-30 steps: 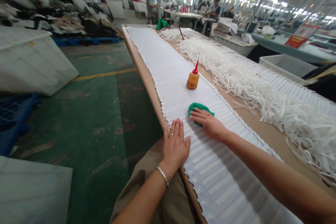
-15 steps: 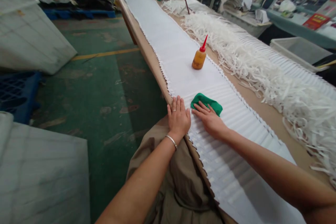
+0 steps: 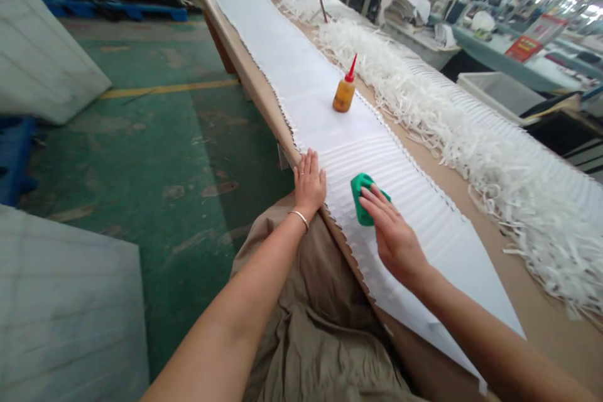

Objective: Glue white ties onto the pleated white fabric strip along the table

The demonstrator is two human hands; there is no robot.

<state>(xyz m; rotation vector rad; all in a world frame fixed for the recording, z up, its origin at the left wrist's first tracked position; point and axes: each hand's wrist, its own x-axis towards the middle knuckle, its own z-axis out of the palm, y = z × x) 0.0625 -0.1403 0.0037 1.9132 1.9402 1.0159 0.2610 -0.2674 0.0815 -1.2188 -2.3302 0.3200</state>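
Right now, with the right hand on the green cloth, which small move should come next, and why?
Probably slide the green cloth farther along the white pleated strip, toward the glue bottle. The right hand presses it flat, the left hand pins the strip's near edge, and more strip lies ahead.

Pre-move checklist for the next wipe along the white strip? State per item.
1. Right hand flat on green cloth: ok.
2. Left hand pressing the strip at the table edge: ok.
3. Bottle upright, capped, apart from the cloth: ok.
4. Loose white trimmings off the strip: ok.
5. Liquid on the cloth: cannot tell.
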